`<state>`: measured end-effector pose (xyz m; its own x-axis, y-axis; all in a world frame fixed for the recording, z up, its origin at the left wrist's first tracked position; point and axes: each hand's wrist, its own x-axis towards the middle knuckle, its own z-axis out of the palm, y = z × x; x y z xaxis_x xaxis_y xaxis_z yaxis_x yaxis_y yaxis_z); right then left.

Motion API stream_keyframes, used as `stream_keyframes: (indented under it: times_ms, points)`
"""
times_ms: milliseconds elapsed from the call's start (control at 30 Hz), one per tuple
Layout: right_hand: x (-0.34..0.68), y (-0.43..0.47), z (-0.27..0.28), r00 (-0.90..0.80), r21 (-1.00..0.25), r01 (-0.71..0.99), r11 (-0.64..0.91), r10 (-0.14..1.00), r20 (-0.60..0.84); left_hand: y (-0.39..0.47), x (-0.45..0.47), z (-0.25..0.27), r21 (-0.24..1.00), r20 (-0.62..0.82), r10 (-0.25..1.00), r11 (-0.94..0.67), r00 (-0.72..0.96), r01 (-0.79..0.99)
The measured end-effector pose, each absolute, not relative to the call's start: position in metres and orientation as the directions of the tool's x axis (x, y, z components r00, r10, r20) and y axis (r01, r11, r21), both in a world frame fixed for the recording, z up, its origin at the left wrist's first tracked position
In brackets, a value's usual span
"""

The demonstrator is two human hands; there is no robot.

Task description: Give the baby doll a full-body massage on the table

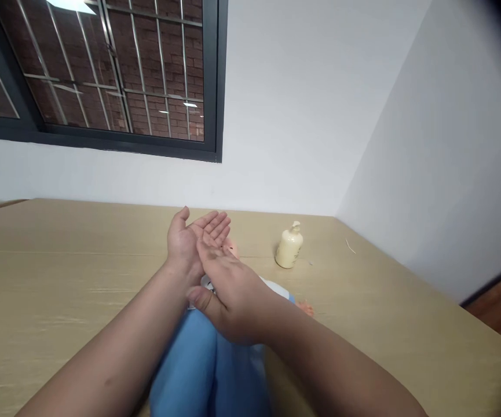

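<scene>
My left hand (189, 237) is open with its palm up and fingers stretched out. Across its palm and wrist lies my right hand (233, 295), palm down, its fingers extended and thumb apart. Neither hand holds an object. Beneath them, a doll (189, 365) in blue trousers and a white top lies on the wooden surface; my hands and forearms hide much of it. Part of its head shows just behind my fingers, and one small hand sticks out to the right. A pale yellow pump bottle (289, 248) stands upright beyond my right hand.
The light wooden tabletop (59, 289) meets a white wall (285, 116) at the back and right. A thin white strip (350, 246) lies right of the bottle. At the upper left is a dark-framed window (213, 87) with metal bars.
</scene>
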<state>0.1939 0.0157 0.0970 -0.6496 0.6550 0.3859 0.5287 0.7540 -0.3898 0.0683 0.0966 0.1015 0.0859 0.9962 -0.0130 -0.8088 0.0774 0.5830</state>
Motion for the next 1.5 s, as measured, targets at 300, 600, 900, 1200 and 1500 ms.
stream_keyframes:
  times_ms: [300,600,900,1200,1500]
  points:
    - [0.198,0.041,0.086,-0.551,-0.332,0.671,0.663,0.745,0.375,0.078,0.095,0.103,0.574,-0.134,0.982,0.187,0.134,-0.797]
    - [0.195,0.028,0.088,-0.626,-0.381,0.582,0.718,0.695,0.353,0.104,0.064,0.099,0.633,-0.07,0.997,0.054,0.012,-0.772]
    - [0.196,0.035,0.081,-0.606,-0.404,0.544,0.736,0.677,0.417,0.085,0.088,0.1,0.577,-0.075,0.993,0.115,0.087,-0.809]
    - [0.2,0.043,0.082,-0.599,-0.327,0.633,0.702,0.712,0.366,0.101,0.073,0.098,0.578,-0.1,0.995,0.049,-0.011,-0.815]
    - [0.201,0.037,0.084,-0.666,-0.389,0.487,0.782,0.621,0.414,0.095,0.08,0.097,0.533,-0.069,0.997,0.076,0.046,-0.843]
